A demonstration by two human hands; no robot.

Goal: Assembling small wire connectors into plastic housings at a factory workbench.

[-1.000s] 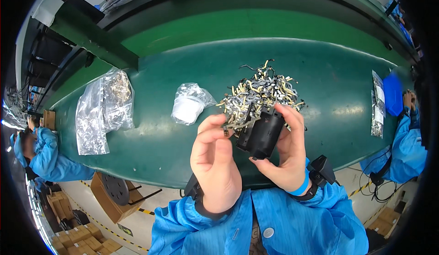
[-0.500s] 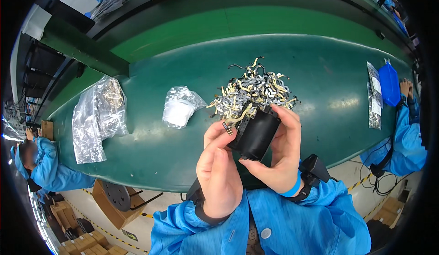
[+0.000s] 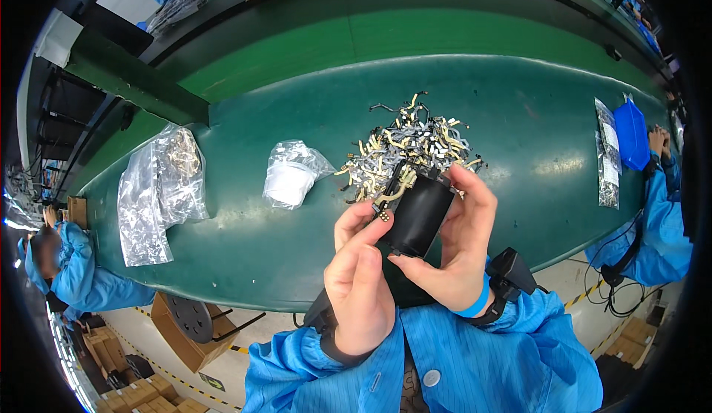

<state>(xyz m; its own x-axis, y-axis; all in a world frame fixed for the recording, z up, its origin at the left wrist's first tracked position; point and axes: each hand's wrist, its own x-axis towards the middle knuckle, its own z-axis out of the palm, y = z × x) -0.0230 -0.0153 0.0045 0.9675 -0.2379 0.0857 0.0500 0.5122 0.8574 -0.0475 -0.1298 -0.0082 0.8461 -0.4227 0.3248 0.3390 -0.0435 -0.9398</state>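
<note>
My right hand (image 3: 469, 253) grips a black, roughly cylindrical housing (image 3: 420, 219), thumb at its lower end and fingers at its upper right. At the housing's left edge, my left hand (image 3: 360, 283) pinches a small flex cable (image 3: 403, 189) between thumb and fingers. Its dark connector end with gold contacts (image 3: 383, 216) shows at the fingertips. The pale yellow strip curves up toward the top of the housing; I cannot tell whether it is attached there. Just beyond both hands lies a heap of yellow, grey and black flex cables (image 3: 419, 142) on the green table.
A clear bag with a white roll-like item (image 3: 289, 182) lies left of the heap. Farther left are clear bags (image 3: 159, 198) of parts. At the right stand a blue tray (image 3: 632, 135) and packed bags (image 3: 608, 153). Co-workers in blue sit at both ends; a green post (image 3: 133, 76) rises back left.
My left fingers have moved slightly up and right with the connector end, and the yellow strip now bends closer against the housing. My right fingertips have shifted a little; the housing stays nearly in place.
</note>
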